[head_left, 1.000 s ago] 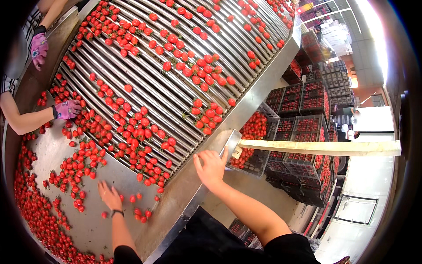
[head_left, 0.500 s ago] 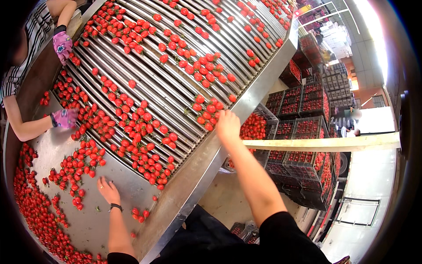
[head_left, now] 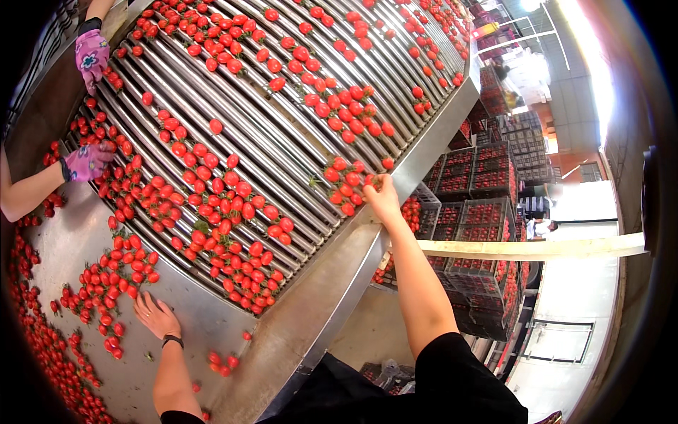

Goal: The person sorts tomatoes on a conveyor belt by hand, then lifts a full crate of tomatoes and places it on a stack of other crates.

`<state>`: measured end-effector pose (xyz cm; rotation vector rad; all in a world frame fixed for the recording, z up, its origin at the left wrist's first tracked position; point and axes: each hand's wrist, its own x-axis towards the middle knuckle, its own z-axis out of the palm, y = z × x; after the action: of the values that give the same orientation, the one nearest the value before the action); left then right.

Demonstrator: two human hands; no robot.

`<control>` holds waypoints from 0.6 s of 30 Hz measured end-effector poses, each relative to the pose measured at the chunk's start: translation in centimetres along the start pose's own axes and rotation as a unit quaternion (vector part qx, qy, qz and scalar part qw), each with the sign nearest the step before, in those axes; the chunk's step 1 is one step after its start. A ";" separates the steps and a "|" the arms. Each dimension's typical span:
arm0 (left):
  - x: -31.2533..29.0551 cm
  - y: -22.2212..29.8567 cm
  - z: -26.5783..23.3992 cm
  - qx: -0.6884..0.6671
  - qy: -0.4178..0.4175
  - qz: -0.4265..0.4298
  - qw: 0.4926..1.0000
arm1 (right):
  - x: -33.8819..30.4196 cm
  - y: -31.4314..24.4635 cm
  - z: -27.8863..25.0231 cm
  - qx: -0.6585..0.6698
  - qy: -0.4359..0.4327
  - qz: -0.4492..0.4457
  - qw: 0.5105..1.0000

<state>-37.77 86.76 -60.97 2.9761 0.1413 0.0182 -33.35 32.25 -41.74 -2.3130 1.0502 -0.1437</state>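
Observation:
Many small red cherry tomatoes (head_left: 206,172) lie on a sloping bed of metal rollers (head_left: 272,162). My left hand (head_left: 158,318) rests palm down on the smooth metal tray (head_left: 176,286) below the rollers, fingers spread, just beside a cluster of tomatoes (head_left: 113,272). It holds nothing. At the right rim of the roller bed, my right hand (head_left: 383,200) is closed, its fingertips around a cherry tomato (head_left: 372,182) that is partly hidden. A small group of tomatoes (head_left: 344,185) lies on the rollers right beside those fingers.
Across the rollers at the left, another person's two gloved hands (head_left: 90,161) work among tomatoes. A metal side rail (head_left: 339,261) borders the bed. Stacked crates of tomatoes (head_left: 473,226) stand to the right, behind a pale horizontal bar (head_left: 530,249).
The view has shifted a little. My left hand has slid slightly left, and its fingers show more spread. My right hand stays at the rim, turned a bit. The co-worker's gloved hands have moved.

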 end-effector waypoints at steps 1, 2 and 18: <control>0.0 -0.4 0.2 0.009 0.003 -0.002 1.000 | -0.4 -1.7 0.6 0.177 -0.037 0.063 0.982; 0.0 -0.6 0.4 0.010 0.002 0.001 1.000 | -0.5 -2.7 1.0 0.126 -0.066 0.045 0.989; -0.8 -2.2 1.9 0.012 0.007 0.014 1.000 | -0.6 -3.5 7.2 -0.295 0.040 -0.195 0.935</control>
<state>-38.76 88.51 -63.23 3.0031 0.1032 0.0417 -29.13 37.81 -45.60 -3.0732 0.7178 -0.0826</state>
